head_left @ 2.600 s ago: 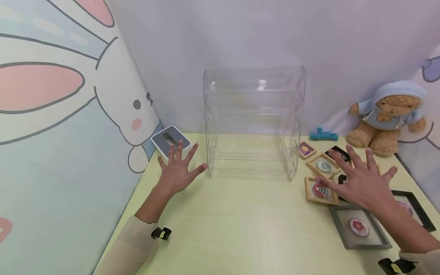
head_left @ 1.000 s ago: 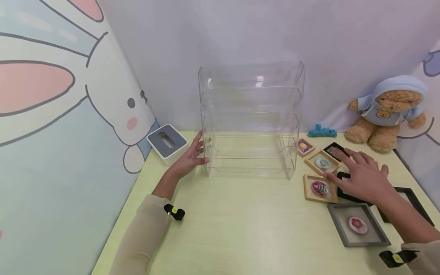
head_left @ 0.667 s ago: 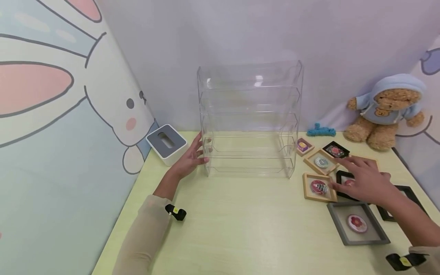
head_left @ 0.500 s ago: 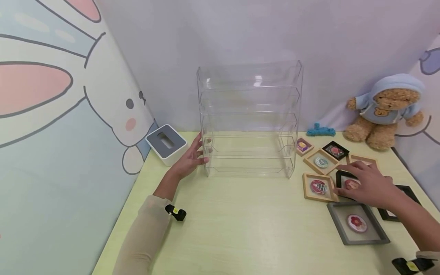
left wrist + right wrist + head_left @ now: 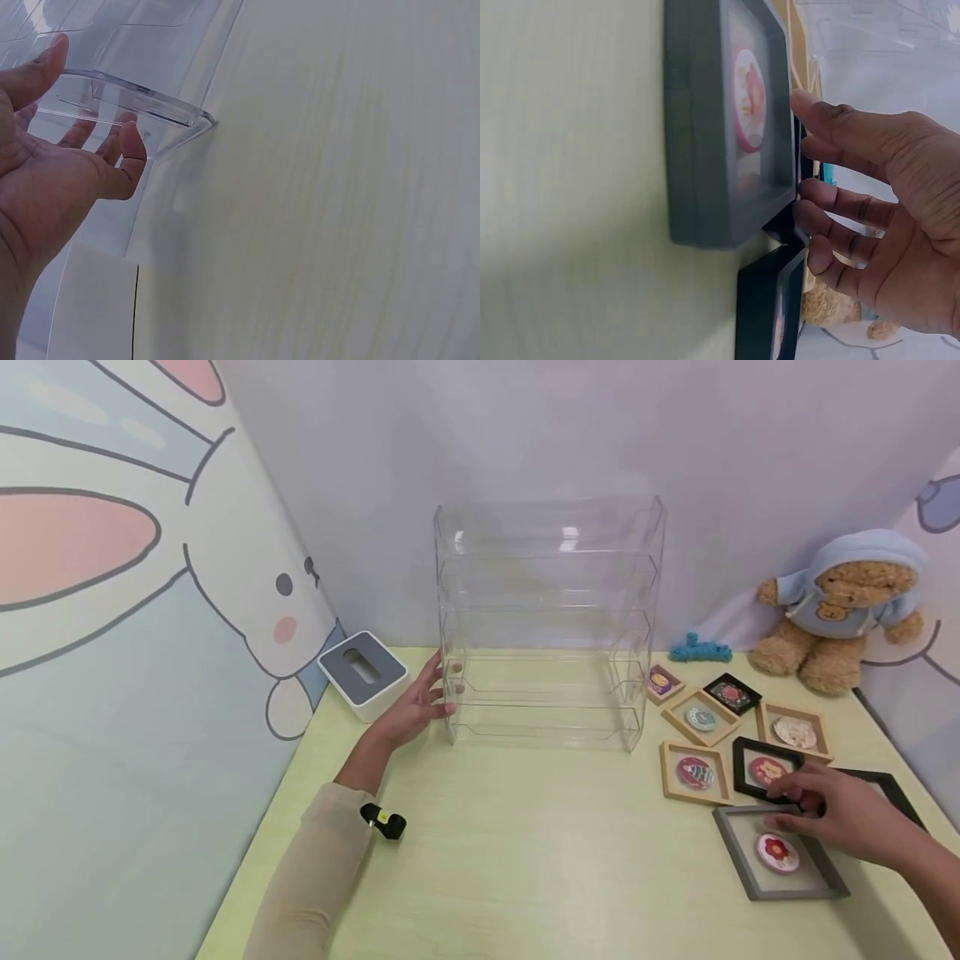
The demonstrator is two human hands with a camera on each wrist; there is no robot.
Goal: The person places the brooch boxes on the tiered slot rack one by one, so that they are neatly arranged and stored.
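The right wrist view is showing the right hand (image 5: 915,225) with its fingers loosely bent and the thumb standing apart from the index finger; they are leaving a gap and gripping nothing that can be seen. Just below the thumb, the grey frame (image 5: 738,853) is lying with its far edge, the one facing the clear rack's (image 5: 551,717) side of the scene, running beneath the fingers. Whether skin and rim are touching, I cannot tell. In my judgement, a hold on this frame would be turning on that far edge. The frame is looking close to square, so no long axis is standing out, and the right hand is clearly the nearer one.

From the clear rack, the grey frame is resting to the right and nearer the person, flat on the worktop (image 5: 525,852). A thick raised rim is surrounding its paler panel, where a round badge (image 5: 777,857) with a red flower is sitting.

Less far in front of the clear rack, also to its right, a black frame (image 5: 739,767) is lying close to the index fingertip. A pale wooden frame (image 5: 697,797) is lying nearer the clear rack. At the clear rack's left side, the left hand (image 5: 411,714) is touching the upright, thumb at the front edge; whether it is squeezing or merely resting is staying unclear.
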